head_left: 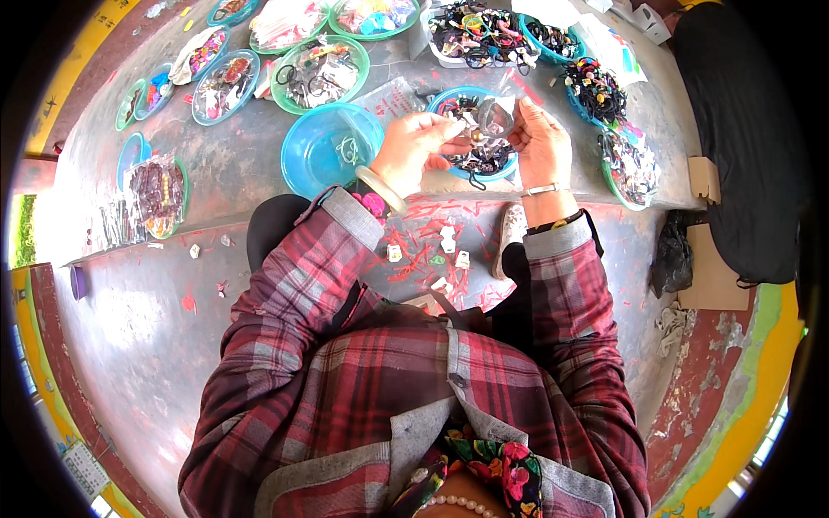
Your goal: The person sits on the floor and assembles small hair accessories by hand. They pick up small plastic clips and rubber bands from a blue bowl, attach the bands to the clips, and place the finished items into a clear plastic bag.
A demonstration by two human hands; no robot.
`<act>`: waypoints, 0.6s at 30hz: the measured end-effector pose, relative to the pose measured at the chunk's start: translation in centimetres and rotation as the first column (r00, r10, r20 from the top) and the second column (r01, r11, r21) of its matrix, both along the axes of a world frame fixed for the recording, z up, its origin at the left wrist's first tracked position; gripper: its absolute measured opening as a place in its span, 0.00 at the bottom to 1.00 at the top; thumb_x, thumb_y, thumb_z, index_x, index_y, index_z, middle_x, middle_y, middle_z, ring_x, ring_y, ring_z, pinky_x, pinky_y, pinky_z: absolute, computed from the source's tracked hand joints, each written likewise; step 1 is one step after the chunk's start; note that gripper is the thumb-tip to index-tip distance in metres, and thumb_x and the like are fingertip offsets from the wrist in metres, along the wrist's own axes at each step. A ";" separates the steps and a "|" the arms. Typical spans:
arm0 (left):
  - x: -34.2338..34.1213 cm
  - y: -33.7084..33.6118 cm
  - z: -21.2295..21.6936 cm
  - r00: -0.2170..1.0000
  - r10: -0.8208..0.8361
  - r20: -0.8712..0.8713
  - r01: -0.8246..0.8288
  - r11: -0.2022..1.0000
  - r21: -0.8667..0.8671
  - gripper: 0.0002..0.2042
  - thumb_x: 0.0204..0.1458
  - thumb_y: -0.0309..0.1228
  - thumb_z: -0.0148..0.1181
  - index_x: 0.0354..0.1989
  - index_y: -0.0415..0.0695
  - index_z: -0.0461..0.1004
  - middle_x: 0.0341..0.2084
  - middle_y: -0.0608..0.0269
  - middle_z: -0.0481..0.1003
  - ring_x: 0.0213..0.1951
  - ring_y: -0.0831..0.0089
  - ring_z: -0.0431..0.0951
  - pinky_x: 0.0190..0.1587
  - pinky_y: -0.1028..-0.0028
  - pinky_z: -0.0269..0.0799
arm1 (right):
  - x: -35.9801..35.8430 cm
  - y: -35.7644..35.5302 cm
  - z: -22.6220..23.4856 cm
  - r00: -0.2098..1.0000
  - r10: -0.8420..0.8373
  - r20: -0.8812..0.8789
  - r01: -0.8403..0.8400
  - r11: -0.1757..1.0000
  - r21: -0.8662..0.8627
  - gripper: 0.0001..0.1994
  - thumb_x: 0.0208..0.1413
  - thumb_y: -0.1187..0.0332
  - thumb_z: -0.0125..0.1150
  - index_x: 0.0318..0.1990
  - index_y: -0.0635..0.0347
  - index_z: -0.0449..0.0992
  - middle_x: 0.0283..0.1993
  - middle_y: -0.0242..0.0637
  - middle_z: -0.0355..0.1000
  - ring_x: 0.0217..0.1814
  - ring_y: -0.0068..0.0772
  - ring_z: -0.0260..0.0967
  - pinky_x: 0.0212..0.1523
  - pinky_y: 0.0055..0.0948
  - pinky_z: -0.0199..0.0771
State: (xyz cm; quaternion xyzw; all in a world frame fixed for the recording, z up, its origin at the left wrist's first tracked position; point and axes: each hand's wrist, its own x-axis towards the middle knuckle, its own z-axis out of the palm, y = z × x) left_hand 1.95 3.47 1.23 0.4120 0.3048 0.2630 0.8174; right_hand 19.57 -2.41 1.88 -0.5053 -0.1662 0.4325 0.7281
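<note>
Both hands are raised over a blue basket (511,167) filled with dark hair ties and small pieces. My left hand (413,148) is closed in a pinch, its fingertips at a small item with a round gold bead (477,135); the rest of that item is hard to make out. With closed fingers my right hand (542,142) grips the edge of a small clear plastic bag (496,114), which hangs between the hands. Just left of my left wrist stands a blue plastic basin (302,155) with a few pale strands in it.
Several baskets of small goods, such as a green one (285,95), stand on the ledge. A white tub (445,60) of hair ties is at the back. Red scraps (414,259) and small white cards (447,237) litter the floor. A black bag (672,259) lies right.
</note>
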 end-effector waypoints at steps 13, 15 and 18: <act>0.4 -0.9 -1.2 0.983 -0.158 -0.097 0.165 0.984 0.070 0.10 0.51 0.31 0.56 0.36 0.36 0.70 0.32 0.57 0.76 0.31 0.76 0.76 0.18 0.84 0.62 | -0.4 0.0 0.1 0.999 -0.001 -0.053 0.001 1.000 0.004 0.06 0.50 0.66 0.59 0.29 0.58 0.73 0.26 0.29 0.70 0.24 0.20 0.65 0.24 0.19 0.63; 0.3 -0.9 -1.0 0.974 -0.180 -0.137 0.197 0.973 0.118 0.09 0.51 0.31 0.54 0.35 0.37 0.71 0.32 0.58 0.76 0.31 0.77 0.76 0.19 0.83 0.63 | 0.0 0.0 0.0 0.998 -0.025 -0.063 0.025 1.000 -0.004 0.06 0.51 0.66 0.59 0.31 0.59 0.73 0.28 0.30 0.70 0.26 0.22 0.66 0.26 0.20 0.63; -0.1 -0.1 -1.3 0.975 -0.051 -0.218 0.095 0.976 0.197 0.10 0.53 0.32 0.52 0.36 0.38 0.71 0.31 0.59 0.76 0.32 0.77 0.76 0.21 0.83 0.64 | 0.2 -0.1 0.1 0.998 -0.034 -0.052 0.033 0.999 -0.007 0.07 0.51 0.67 0.58 0.32 0.60 0.73 0.28 0.31 0.70 0.26 0.24 0.67 0.26 0.20 0.63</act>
